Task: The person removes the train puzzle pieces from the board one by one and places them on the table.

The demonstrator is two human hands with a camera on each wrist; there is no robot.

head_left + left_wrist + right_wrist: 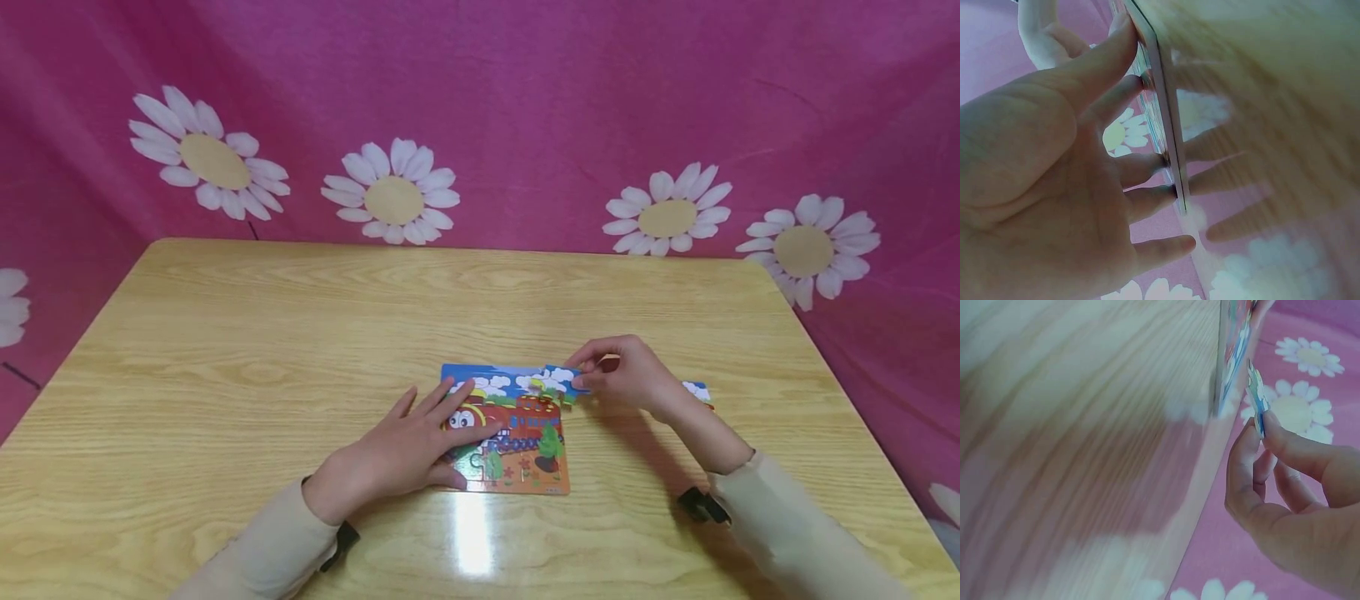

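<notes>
A jigsaw puzzle [525, 467] with a cartoon train picture lies flat on the table, its upper right corner partly covered by a loose piece. Across its left side rests my left hand [405, 450], fingers spread and fairly straight. In the left wrist view, the thumb and some fingertips touch the puzzle's edge [1161, 94]. Thumb and fingers of my right hand [633, 379] pinch a puzzle piece [558, 381] with white cloud and blue sky. The right wrist view shows this piece [1257, 394] tilted and apart from the board.
Another puzzle piece [699, 391], partly hidden behind the right wrist, lies on the wooden table [300, 325]. A pink cloth [525, 100] with white daisies hangs behind the table's far edge. Dark straps [703, 505] show at both cuffs.
</notes>
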